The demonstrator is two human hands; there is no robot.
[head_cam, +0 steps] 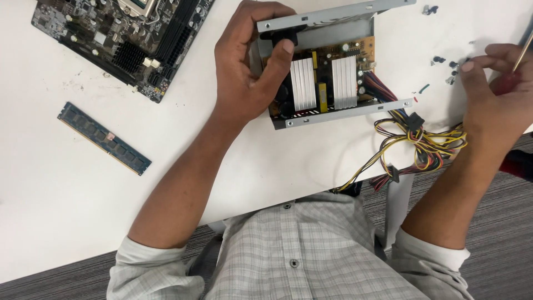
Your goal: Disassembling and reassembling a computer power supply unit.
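Gripping the opened power supply unit (327, 72) at its left end, the left hand (250, 66) is closed round the grey metal case, thumb over the top edge, fingers curled on the side. The unit sits on the white bench (66, 194), top centre, lid off; inside are a tan circuit board w/ two ribbed silver heat sinks. A bundle of yellow, red & black cables (413, 144) runs out its right side and droops over the bench edge. Right hand (494, 94) is well apart to the right, fingers pinched round a thin screwdriver (522, 53), fingertips just beside a scatter of small dark screws (447, 64). Far left: a motherboard (119, 39) at the top corner, a blue memory stick (104, 138) lying below it, apart.
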